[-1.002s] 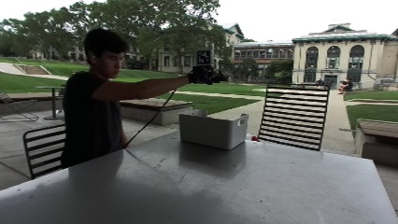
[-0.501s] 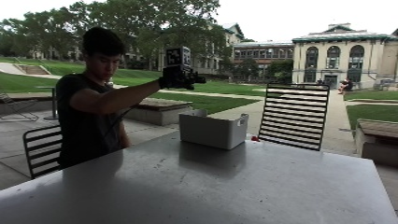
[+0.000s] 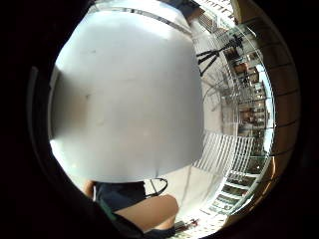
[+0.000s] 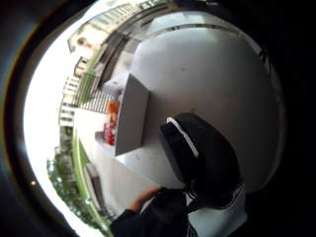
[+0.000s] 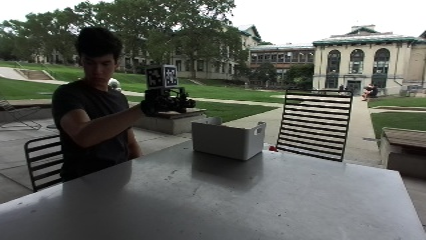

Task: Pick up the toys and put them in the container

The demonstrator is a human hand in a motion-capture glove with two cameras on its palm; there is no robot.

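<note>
A white container [image 5: 226, 140] stands at the far side of the grey table [image 5: 266, 200]. My gloved right hand [image 5: 162, 102] is raised at chest height, to the left of the container and apart from it, with nothing in it. The thumb side palm view looks down into the container [image 4: 131, 116], where a red toy [image 4: 109, 133] and an orange toy [image 4: 113, 107] lie. A black gloved finger [image 4: 197, 158] shows close to that camera. A small red thing [image 5: 271, 148] lies on the table by the container's right corner.
A black slatted chair [image 5: 313, 125] stands behind the table's far edge, and another chair [image 5: 42, 161] is beside the person at the left. The little finger side palm view shows bare tabletop [image 3: 129, 99] below the hand.
The gloved hand has drawn back from above the container toward the person's chest. The container has not moved.
</note>
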